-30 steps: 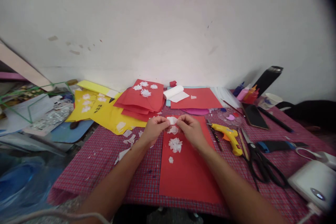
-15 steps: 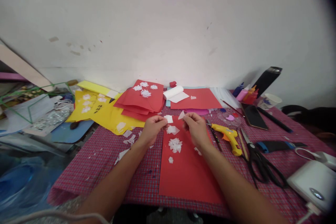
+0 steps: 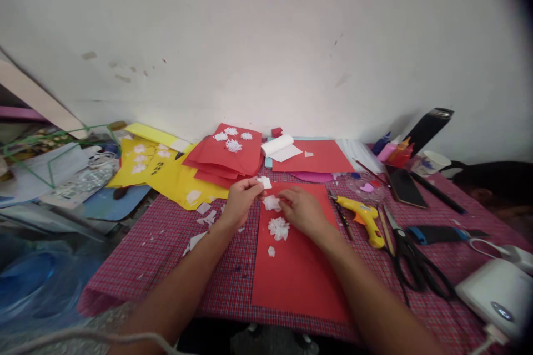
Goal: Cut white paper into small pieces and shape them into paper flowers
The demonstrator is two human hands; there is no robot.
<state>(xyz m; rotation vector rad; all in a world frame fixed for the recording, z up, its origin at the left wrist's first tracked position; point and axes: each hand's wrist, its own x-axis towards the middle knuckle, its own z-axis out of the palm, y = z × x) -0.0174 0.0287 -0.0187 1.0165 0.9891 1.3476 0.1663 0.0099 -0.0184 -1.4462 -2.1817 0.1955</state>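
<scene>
My left hand pinches a small stack of white paper between thumb and fingers, above the top of a red paper sheet. My right hand has its fingers drawn together at the right edge of a loose white paper piece; whether they grip anything is hidden. Below that piece lies a ruffled white paper flower on the red sheet. Nearer to me sits a small white paper scrap.
White offcuts lie left of the sheet. At right are a yellow glue gun, black-handled scissors and a utility knife. Behind are red cards with white flowers and a white paper roll. A black bottle leans at back right.
My right hand has moved down and left, from holding up a thin white paper piece to the loose white paper on the sheet. My left hand still holds its white paper.
</scene>
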